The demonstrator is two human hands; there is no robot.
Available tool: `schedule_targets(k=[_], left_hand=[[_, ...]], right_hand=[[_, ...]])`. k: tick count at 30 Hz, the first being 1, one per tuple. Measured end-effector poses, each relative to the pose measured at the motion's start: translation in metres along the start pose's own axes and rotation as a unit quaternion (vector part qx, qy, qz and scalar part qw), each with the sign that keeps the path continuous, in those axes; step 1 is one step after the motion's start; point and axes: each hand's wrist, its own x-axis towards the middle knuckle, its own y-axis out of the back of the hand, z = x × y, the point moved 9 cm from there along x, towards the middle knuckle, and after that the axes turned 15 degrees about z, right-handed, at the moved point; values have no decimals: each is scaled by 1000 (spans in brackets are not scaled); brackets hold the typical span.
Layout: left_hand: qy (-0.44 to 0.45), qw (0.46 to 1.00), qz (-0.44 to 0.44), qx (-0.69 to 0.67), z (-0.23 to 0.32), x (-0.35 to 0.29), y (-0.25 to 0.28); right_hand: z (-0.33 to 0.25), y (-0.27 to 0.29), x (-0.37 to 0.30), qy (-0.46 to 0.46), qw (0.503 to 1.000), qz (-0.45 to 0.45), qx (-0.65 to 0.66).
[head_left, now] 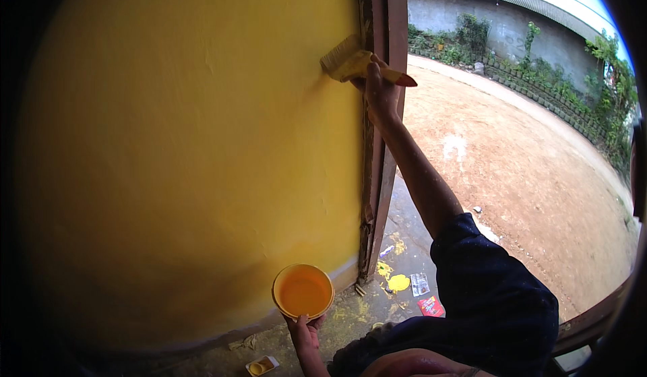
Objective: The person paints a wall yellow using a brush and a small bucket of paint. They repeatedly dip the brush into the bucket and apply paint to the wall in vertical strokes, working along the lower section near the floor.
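Note:
High up by the door frame, my right hand [381, 94] is closed round the handle of a wide paintbrush [356, 66]. The brush's bristles touch or nearly touch the yellow wall [222, 141], close to its right edge. Its red-tipped handle end sticks out to the right of my fingers. Low in the view, my left hand [305, 330] grips a round tub [304, 292] by its near side. Orange-yellow paint shows inside the tub, and its rim is smeared with the same colour.
A brown wooden door frame [385, 13] borders the wall on the right. Yellow paint spills [398, 283], a red packet [431, 307] and scraps lie on the concrete floor. A small white container [262, 365] sits below the wall. Outside are bare ground [526, 195], plants and a grey wall [502, 30].

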Motion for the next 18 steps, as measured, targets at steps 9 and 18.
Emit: schedule_targets(k=[9,18], left_hand=[[18,999,-35,34,4,11,7],[16,999,-8,26,2,-1,13]], right_hand=[[43,63,-54,-179,969,-8,-170],[-3,-28,17,30,993,-3,117]])
